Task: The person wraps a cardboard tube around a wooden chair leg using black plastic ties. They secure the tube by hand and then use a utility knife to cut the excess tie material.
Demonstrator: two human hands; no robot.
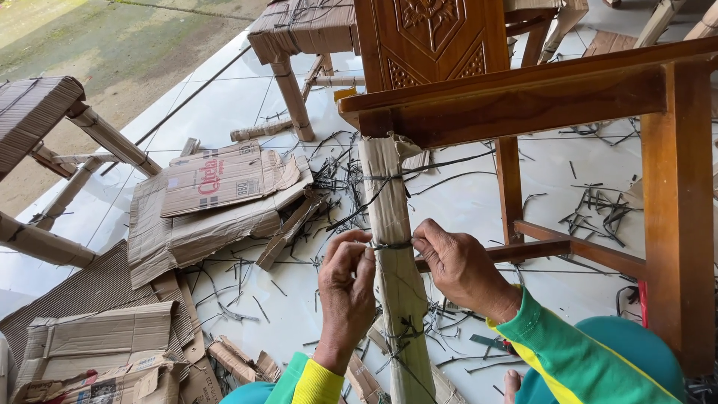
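A wooden chair (523, 97) is stood on the white floor (224, 105); its front leg (393, 239) is wrapped in cardboard. At mid-leg a black strap (391, 245) is pinched by both hands (345, 280) (456, 262). If it is pulled unevenly, the knot could probably slip and the cardboard loosen.

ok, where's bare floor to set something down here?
Bare white tile floor lies upper left, between the wrapped chair and the flattened cardboard. Another patch sits right of the wrapped leg, under the wooden frame. Strap scraps and cardboard crowd elsewhere; left hand and right hand flank the leg.
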